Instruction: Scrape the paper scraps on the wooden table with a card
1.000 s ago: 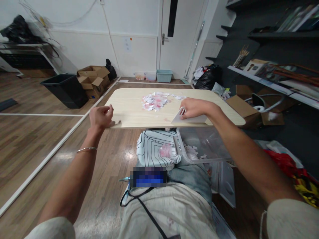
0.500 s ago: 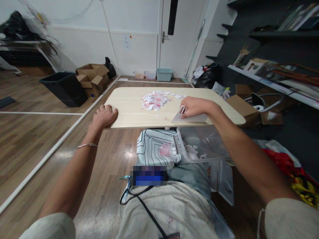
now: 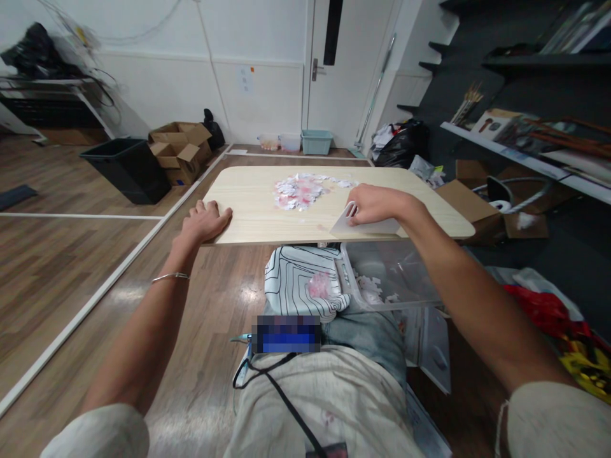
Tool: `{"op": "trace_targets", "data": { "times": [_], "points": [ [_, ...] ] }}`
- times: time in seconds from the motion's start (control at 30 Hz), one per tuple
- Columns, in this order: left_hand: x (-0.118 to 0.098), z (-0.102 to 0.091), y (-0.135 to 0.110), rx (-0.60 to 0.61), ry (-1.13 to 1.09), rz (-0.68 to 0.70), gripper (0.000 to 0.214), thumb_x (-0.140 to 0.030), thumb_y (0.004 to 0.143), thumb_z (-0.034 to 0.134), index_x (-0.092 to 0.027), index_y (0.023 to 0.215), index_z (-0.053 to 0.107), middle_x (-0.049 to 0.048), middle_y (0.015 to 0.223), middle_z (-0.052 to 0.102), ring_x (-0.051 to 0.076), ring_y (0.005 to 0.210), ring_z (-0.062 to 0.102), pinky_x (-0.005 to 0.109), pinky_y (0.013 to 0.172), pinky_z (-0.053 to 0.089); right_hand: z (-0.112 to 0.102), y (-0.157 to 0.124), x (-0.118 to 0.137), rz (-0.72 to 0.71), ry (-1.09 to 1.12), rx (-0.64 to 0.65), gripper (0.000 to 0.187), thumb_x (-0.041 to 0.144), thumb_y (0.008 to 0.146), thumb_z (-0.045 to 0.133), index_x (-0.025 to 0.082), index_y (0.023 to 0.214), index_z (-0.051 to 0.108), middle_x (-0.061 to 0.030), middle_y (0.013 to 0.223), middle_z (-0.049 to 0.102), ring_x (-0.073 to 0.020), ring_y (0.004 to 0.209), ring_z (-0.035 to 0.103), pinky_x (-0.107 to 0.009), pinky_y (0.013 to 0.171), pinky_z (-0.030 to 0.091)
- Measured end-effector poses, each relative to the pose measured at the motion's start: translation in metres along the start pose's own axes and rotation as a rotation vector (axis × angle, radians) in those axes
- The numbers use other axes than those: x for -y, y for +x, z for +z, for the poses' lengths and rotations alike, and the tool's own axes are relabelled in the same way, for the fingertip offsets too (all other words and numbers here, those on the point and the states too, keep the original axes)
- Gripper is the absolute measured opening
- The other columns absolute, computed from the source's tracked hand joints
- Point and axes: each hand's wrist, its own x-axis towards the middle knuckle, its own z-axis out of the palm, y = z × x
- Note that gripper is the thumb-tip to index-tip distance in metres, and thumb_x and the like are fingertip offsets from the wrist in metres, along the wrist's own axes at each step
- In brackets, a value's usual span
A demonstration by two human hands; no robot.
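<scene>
From the head camera, a light wooden desk (image 3: 258, 203) lies ahead of the person, its near edge above their lap. The left hand (image 3: 205, 221) rests palm down on the near left corner of the desk, fingers spread flat over the edge and holding nothing. The right hand (image 3: 375, 203) sits near the near edge, right of the middle, its fingers closed on the upper part of a flat white scraper (image 3: 356, 225). The scraper's lower edge touches the desk top just at that near edge. A heap of white and pink paper scraps (image 3: 305, 189) lies in the middle of the desk, just left of and beyond the right hand, apart from the scraper.

Below the near edge, under the right hand, stands a clear plastic bin (image 3: 391, 280) with some white scraps in its bottom. Beside it, on the person's lap, lies a white cushion with black lines (image 3: 298, 283). On the floor past the far left corner stand cardboard boxes (image 3: 181, 147) and 1 black bin (image 3: 126, 168).
</scene>
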Motion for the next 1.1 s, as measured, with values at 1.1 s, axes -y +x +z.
{"op": "trace_targets", "data": {
  "times": [1.1],
  "points": [
    [0.0, -0.001, -0.005, -0.024, -0.029, -0.012, 0.086, -0.069, 0.112, 0.041, -0.011, 0.171, 0.067, 0.0364, 0.181, 0.063, 0.059, 0.166, 0.06, 0.07, 0.133, 0.052, 0.007, 0.023, 0.031, 0.067, -0.064, -0.137, 0.03, 0.018, 0.095, 0.079, 0.012, 0.119, 0.097, -0.0235, 0.106, 0.091, -0.0355, 0.104, 0.082, -0.04, 0.081, 0.047]
  ]
}}
